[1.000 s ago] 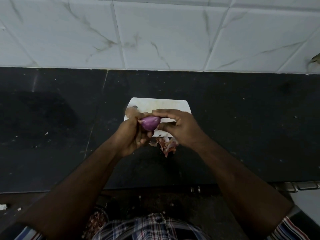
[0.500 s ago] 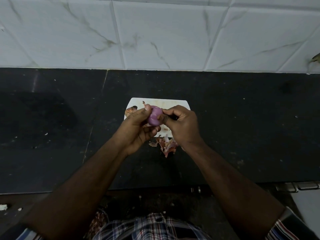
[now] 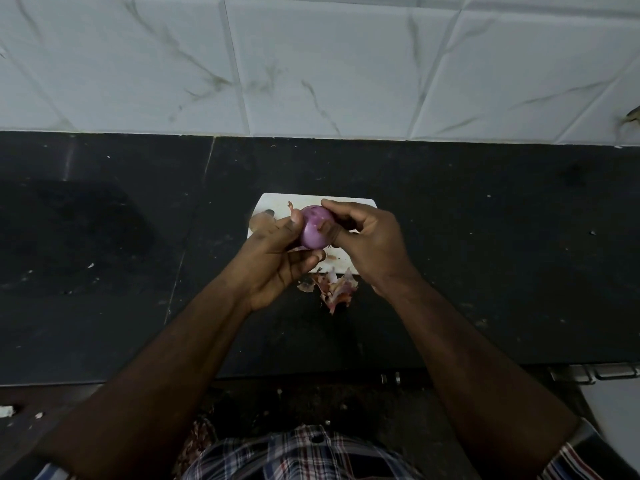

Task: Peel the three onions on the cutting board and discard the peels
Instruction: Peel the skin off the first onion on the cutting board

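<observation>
The onion sits between both hands, lifted just above the white cutting board, so any skin that comes loose can drop onto the board or the dark surface below. The left hand cradles it from the side and underneath, thumb pressed against its left flank and fingers curled below it as a support; this hand is closed around the onion to steady it. The right hand closes on the opposite side, its fingertips pinching at the onion's right face, most likely to catch a remaining edge of skin or the root end and pull it away.

The onion's facing side is smooth and purple, which suggests most of the dry outer skin is already off. A small heap of peels lies on the surface just beside the board's near edge, close under the hands, a handy spot to gather scraps before they are thrown out. Another brownish onion shows at the board's left edge, partly hidden by the left thumb. A third onion cannot be seen; the hands may be covering it.
</observation>
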`<state>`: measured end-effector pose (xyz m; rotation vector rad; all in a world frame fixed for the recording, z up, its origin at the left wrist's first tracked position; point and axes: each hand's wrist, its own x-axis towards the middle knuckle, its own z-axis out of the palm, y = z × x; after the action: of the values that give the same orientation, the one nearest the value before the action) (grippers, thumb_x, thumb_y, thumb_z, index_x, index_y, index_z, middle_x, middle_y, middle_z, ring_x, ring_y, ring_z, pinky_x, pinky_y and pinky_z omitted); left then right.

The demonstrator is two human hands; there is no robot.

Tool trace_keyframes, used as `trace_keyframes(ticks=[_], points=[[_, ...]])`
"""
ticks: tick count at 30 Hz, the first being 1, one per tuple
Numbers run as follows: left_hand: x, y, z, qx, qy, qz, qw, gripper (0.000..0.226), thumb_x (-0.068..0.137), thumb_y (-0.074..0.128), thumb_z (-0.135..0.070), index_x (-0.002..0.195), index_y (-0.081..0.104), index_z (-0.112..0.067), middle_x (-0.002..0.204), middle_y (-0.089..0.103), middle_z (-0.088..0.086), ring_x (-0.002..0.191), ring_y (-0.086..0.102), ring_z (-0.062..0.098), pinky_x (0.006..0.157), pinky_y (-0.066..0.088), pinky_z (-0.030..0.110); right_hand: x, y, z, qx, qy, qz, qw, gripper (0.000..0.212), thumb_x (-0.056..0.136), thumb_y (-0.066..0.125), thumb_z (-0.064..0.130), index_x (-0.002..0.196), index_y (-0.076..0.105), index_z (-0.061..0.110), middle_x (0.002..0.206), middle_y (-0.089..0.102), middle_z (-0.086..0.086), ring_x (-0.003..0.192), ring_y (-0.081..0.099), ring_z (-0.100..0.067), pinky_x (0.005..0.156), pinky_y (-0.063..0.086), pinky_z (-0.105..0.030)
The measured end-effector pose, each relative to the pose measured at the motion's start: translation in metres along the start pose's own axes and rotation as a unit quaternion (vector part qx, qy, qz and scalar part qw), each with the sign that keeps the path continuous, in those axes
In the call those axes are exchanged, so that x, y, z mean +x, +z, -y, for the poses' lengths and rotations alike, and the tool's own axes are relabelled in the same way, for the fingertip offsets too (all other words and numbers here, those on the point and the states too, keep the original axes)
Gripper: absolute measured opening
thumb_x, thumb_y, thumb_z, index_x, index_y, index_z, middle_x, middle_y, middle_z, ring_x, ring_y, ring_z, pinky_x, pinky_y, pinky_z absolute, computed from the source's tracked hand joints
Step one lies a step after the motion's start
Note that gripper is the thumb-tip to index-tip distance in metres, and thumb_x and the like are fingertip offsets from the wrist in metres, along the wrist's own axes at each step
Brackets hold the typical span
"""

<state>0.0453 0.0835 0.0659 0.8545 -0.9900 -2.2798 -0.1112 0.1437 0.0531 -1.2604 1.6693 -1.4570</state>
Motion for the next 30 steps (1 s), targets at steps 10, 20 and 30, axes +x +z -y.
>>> trace_keyframes(ticks=[10,20,30], points=[[0.0,-0.005,0.001,0.035,0.034,0.031,0.998,0.034,0.087,0.058,-0.026,0.115,0.064,-0.006,0.088,0.072,0.008,0.066,0.065,0.012,0.058,0.055,0.016,0.0,0.0,0.003,0.038,0.022,-0.023,0.999,0.019,0.097,0.062,0.017,0.112,0.073,0.014,0.101,0.074,0.003,0.086,0.071,-0.011,0.068,0.058,-0.03],[0.002,-0.006,0.001,0.063,0.047,0.043,0.996,0.033,0.09,0.057,-0.027,0.114,0.064,-0.005,0.083,0.069,0.007,0.06,0.062,0.011,0.053,0.053,0.016,0.009,-0.01,0.007,-0.049,-0.033,-0.012,0.998,0.015,0.093,0.065,0.006,0.104,0.075,0.007,0.092,0.072,0.002,0.06,0.069,-0.021,0.054,0.059,-0.036],[0.002,-0.014,0.004,0.08,0.055,0.066,0.993,0.038,0.089,0.059,-0.021,0.124,0.062,-0.006,0.089,0.069,0.01,0.061,0.061,0.012,0.054,0.052,0.019,0.007,-0.009,0.005,-0.064,-0.044,-0.028,0.997,0.014,0.09,0.068,0.007,0.101,0.077,0.007,0.088,0.073,0.008,0.072,0.07,-0.009,0.067,0.059,-0.028]])
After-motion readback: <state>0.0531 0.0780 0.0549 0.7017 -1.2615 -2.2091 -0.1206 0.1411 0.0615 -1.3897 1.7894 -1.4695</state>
